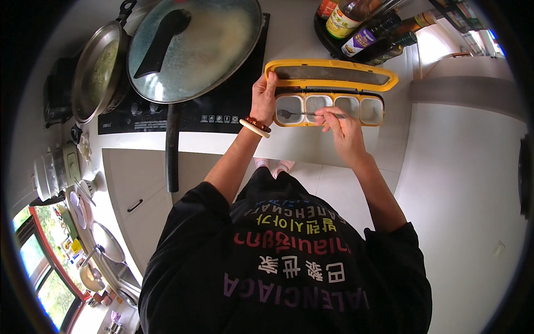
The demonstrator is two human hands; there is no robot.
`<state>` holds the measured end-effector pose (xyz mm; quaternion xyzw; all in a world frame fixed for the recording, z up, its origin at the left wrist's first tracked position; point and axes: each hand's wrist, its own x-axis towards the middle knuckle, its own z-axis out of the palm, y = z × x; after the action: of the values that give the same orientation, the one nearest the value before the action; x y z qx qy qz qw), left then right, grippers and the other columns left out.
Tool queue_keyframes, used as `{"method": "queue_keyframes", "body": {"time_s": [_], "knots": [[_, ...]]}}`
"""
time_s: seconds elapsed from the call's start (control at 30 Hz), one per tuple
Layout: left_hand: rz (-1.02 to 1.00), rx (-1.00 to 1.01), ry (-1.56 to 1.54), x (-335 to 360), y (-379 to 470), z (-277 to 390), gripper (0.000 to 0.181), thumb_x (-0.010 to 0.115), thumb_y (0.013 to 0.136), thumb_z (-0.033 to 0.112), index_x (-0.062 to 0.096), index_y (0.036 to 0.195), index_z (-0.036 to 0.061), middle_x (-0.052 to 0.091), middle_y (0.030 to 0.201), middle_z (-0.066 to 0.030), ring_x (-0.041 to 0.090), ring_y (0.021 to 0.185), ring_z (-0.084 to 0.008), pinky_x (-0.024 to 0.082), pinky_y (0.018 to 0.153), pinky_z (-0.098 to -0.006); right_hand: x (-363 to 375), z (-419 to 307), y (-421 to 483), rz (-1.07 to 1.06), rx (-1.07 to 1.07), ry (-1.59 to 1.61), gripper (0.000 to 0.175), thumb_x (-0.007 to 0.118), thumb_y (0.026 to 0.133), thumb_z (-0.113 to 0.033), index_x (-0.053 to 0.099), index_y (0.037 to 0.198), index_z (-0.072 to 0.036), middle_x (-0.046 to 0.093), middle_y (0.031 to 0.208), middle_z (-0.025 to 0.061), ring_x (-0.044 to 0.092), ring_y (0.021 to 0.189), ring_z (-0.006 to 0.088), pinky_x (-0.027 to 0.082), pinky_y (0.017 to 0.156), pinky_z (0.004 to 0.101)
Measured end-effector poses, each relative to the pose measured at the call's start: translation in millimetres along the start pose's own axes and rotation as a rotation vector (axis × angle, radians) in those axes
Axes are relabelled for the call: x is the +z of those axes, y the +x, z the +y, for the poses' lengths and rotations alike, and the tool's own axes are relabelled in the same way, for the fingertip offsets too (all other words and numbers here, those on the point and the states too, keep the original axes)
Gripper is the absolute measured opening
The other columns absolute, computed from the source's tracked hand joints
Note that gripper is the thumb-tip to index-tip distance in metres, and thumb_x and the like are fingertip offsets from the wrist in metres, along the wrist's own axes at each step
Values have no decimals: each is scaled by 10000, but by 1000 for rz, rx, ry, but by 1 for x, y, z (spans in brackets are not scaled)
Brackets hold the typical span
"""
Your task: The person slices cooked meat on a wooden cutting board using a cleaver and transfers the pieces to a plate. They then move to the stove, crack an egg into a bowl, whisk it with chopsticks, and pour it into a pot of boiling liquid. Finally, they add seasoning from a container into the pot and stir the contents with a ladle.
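Observation:
A yellow-rimmed seasoning box (329, 124) with several white compartments lies on the counter, its hinged lid (331, 75) raised at the back. My left hand (265, 98), with two bracelets at the wrist, grips the left end of the box and lid, thumb up on the yellow frame. My right hand (343, 131) holds a small metal spoon (303, 113) by its handle. The spoon's bowl is over or inside the leftmost compartment (290, 103); whether it touches the contents I cannot tell. Pale contents show in the compartments.
A large pan with a fogged glass lid (217, 46) stands on the black cooktop (200, 119), its handle (172, 150) jutting past the counter edge. Left of it is a smaller pan (102, 75) with greenish contents. Sauce bottles (363, 37) crowd a black round tray at the back right.

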<state>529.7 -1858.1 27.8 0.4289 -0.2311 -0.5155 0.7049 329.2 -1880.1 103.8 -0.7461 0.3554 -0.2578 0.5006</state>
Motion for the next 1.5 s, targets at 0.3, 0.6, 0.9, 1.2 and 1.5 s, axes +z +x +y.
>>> {"method": "queue_keyframes", "body": {"time_s": [0.3,0.6,0.9,1.2,1.5], "knots": [[1,-21,166,-5,7,-30,454,507,971,426,622,1101,7,649,937,-18,574,850,-100,482,800,-275,4,41,3,177,423,353,377,420,1020,-297,599,1050,33,666,886,130,655,765,173,524,648,278],[-32,-79,89,-11,34,-63,560,522,938,510,611,1144,-3,659,1004,-53,579,920,-135,454,870,-299,-38,30,-20,445,385,534,362,457,999,-306,575,1079,27,652,909,130,629,813,178,497,718,298],[324,438,762,-6,-28,-5,613,685,841,322,422,1314,35,521,1230,-170,550,1044,-285,483,831,-355,-59,-181,115,293,-55,382,322,522,970,-308,610,1047,-8,667,860,85,614,736,142,467,588,255],[597,-283,747,-191,-312,13,437,519,952,389,653,910,-25,612,707,-171,531,656,-165,461,655,-395,190,-286,342,-122,-403,386,274,510,947,-218,634,1023,14,692,882,128,687,781,181,565,603,286],[1393,-138,389,-282,-449,-11,409,476,967,274,353,621,92,315,572,58,277,537,-66,231,463,-289,288,-294,375,-86,-703,48,323,479,979,-246,646,1155,-33,698,1006,65,673,865,133,537,671,262]]}}
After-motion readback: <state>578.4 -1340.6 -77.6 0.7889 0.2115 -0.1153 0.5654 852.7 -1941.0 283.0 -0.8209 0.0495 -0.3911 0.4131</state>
